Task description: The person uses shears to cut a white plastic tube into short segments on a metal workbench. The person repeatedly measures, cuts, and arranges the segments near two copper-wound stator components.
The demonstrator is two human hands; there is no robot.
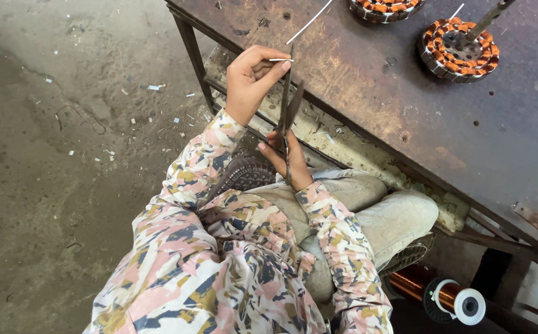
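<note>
My left hand is raised at the near edge of a rusty metal table and pinches a small thin white strip between thumb and forefinger. Below it, my right hand grips the handles of dark metal scissors. The blades point up, slightly apart, and their tips reach the white strip. Both hands are above my lap, and both sleeves have a pink, navy and yellow pattern.
A round stator with copper windings stands on the table around a metal rod, and a second stator lies at the top edge. A white stick rests on the table. A copper wire spool sits below. Scraps litter the concrete floor.
</note>
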